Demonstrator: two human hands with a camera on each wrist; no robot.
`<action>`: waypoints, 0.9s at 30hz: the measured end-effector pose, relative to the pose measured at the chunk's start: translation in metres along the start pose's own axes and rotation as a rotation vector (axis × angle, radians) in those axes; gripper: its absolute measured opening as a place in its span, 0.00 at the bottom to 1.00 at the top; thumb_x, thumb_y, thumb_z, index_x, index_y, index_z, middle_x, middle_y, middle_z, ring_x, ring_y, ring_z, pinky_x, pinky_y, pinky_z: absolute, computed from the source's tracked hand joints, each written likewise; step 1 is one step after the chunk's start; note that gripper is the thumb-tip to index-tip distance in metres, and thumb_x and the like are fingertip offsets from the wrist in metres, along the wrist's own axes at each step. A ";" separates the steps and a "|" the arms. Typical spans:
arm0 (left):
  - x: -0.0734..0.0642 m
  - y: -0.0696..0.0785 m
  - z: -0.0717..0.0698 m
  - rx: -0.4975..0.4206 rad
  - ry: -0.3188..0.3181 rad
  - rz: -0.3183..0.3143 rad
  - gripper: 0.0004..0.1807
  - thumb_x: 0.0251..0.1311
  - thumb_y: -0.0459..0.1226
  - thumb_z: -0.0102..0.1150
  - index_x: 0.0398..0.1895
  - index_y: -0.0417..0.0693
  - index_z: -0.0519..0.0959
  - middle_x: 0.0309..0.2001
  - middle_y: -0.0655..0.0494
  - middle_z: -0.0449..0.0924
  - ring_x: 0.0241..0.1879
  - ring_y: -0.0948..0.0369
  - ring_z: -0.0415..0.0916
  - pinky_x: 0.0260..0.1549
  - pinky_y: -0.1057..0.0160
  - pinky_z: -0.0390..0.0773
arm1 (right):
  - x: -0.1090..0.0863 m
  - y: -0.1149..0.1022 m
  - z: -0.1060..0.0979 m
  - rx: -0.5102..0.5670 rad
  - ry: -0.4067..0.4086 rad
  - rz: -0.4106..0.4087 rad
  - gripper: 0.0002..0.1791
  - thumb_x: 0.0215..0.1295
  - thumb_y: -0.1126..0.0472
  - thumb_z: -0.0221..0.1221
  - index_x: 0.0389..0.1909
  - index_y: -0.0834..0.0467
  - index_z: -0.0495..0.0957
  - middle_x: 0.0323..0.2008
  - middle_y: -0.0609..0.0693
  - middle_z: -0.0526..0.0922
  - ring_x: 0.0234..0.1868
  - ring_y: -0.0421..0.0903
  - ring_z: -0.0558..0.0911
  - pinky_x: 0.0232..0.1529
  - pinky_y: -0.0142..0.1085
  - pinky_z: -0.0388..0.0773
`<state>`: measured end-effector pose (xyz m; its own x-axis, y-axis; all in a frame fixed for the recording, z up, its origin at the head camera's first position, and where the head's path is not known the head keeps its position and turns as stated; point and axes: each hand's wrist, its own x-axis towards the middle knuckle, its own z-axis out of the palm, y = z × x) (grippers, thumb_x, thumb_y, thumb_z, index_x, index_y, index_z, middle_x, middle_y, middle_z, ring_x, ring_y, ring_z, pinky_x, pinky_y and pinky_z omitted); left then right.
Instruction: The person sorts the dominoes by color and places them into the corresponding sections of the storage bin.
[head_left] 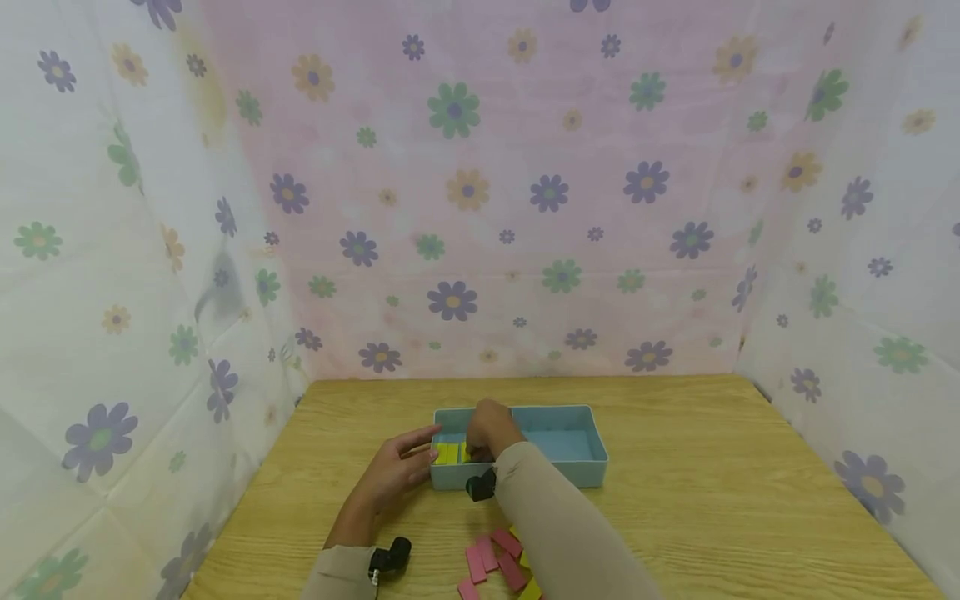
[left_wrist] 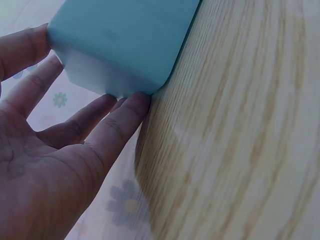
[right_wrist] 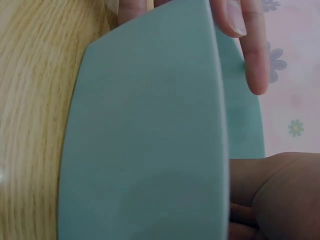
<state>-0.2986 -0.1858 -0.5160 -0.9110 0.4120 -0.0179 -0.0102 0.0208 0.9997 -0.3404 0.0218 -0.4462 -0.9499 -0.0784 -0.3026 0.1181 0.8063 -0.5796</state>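
A light blue rectangular box (head_left: 517, 477) with a partition inside stands on the table. Yellow rectangular blocks (head_left: 447, 453) line up side by side in its left compartment. My left hand (head_left: 386, 473) touches the box's left end with its fingers fairly straight and spread; the left wrist view shows those fingertips (left_wrist: 137, 102) against the end wall. Into the left compartment reaches my right hand (head_left: 493, 429), beside a yellow piece (head_left: 466, 452). Its fingertips are hidden by the hand itself and, in the right wrist view, by the box wall (right_wrist: 145, 130), so any grip is unclear.
Pink blocks (head_left: 477, 564) and yellow blocks (head_left: 531, 590) lie loose on the wooden table (head_left: 690, 500) in front of the box, partly covered by the right sleeve (head_left: 562, 525). Flower-patterned cloth (head_left: 510, 275) encloses the back and sides.
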 end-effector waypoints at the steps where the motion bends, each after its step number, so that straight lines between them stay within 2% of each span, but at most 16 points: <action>1: 0.000 0.000 0.000 0.001 -0.001 -0.002 0.32 0.75 0.38 0.59 0.79 0.47 0.65 0.78 0.37 0.60 0.74 0.42 0.65 0.62 0.56 0.80 | 0.000 0.001 0.001 -0.004 0.003 -0.003 0.08 0.58 0.70 0.73 0.21 0.64 0.87 0.23 0.57 0.88 0.26 0.51 0.89 0.25 0.39 0.84; 9: -0.001 0.001 0.001 0.006 0.008 0.007 0.31 0.75 0.39 0.59 0.78 0.47 0.66 0.78 0.37 0.60 0.74 0.42 0.66 0.62 0.55 0.80 | 0.001 0.001 0.006 -0.026 0.040 -0.024 0.08 0.55 0.68 0.75 0.21 0.63 0.87 0.21 0.55 0.85 0.22 0.48 0.86 0.22 0.36 0.81; 12: 0.000 0.000 0.000 0.006 0.011 0.002 0.31 0.75 0.39 0.59 0.78 0.48 0.67 0.78 0.37 0.60 0.73 0.43 0.67 0.61 0.56 0.81 | 0.001 0.000 0.005 -0.003 0.048 -0.012 0.06 0.58 0.67 0.73 0.25 0.64 0.87 0.24 0.56 0.86 0.24 0.50 0.87 0.27 0.39 0.84; 14: 0.000 -0.001 0.000 0.007 0.010 -0.004 0.31 0.75 0.39 0.60 0.78 0.49 0.67 0.78 0.38 0.61 0.73 0.43 0.68 0.61 0.56 0.81 | 0.000 0.000 0.005 0.016 0.049 0.002 0.06 0.61 0.65 0.70 0.31 0.66 0.87 0.27 0.57 0.86 0.27 0.52 0.88 0.32 0.42 0.86; 18: -0.001 -0.001 0.001 0.012 0.006 -0.001 0.30 0.75 0.40 0.59 0.78 0.50 0.67 0.78 0.38 0.60 0.73 0.43 0.67 0.62 0.56 0.80 | 0.000 0.000 0.005 0.035 0.047 0.024 0.12 0.67 0.59 0.66 0.39 0.66 0.87 0.31 0.57 0.87 0.32 0.52 0.88 0.41 0.45 0.86; 27: 0.000 0.001 0.000 0.008 0.014 -0.006 0.30 0.74 0.40 0.60 0.77 0.51 0.68 0.78 0.39 0.60 0.75 0.42 0.65 0.63 0.55 0.80 | 0.002 -0.001 0.007 0.118 0.012 0.027 0.14 0.68 0.55 0.65 0.39 0.65 0.86 0.31 0.56 0.87 0.32 0.53 0.88 0.38 0.45 0.87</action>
<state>-0.2981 -0.1858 -0.5154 -0.9165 0.3993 -0.0233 -0.0122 0.0302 0.9995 -0.3410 0.0164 -0.4513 -0.9492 -0.0500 -0.3106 0.1762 0.7334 -0.6566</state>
